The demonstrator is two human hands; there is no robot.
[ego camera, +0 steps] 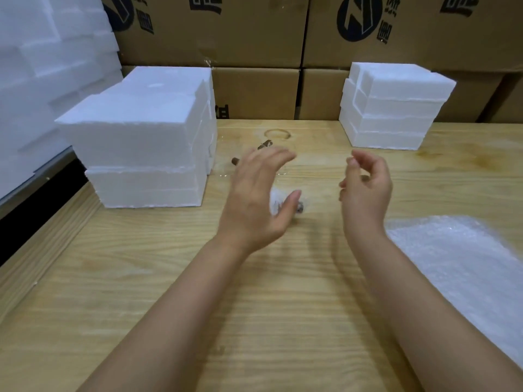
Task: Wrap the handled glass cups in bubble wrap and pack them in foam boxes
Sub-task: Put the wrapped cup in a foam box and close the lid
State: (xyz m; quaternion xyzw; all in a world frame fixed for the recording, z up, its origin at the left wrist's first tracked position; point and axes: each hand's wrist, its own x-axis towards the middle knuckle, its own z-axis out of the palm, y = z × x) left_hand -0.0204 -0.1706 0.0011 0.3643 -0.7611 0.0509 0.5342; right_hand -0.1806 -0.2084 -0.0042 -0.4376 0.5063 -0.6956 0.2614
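While your two bare hands hang above the pale, grained wooden tabletop (254, 321), neither holds anything, so you appear to be at the start of a wrap, reaching for a cup.

Left of your left hand stands a stack of white, square-edged foam boxes (141, 142), matte, grainy and closed. Your left hand (254, 199) is spread wide, fingers straight and thumb out.

Just beyond its fingers sits a clear glass cup with a brown handle (235, 160). The glass is nearly invisible and shows only as faint glints. Beside your thumb lies a small whitish, crinkled bundle (276, 203) with a brown end. It is too blurred to tell whether it is a cup already wrapped.

Your right hand (366, 190) has its fingers loosely curled, with nothing visible in them. Beyond it and to the right is a shorter stack of white foam boxes (396, 108). Beside your right forearm a translucent, dimpled sheet of bubble wrap (452, 264) lies flat and soft.

The next move probably calls for a firm hold on the slick glass. You would then carry it right, onto the wrap.
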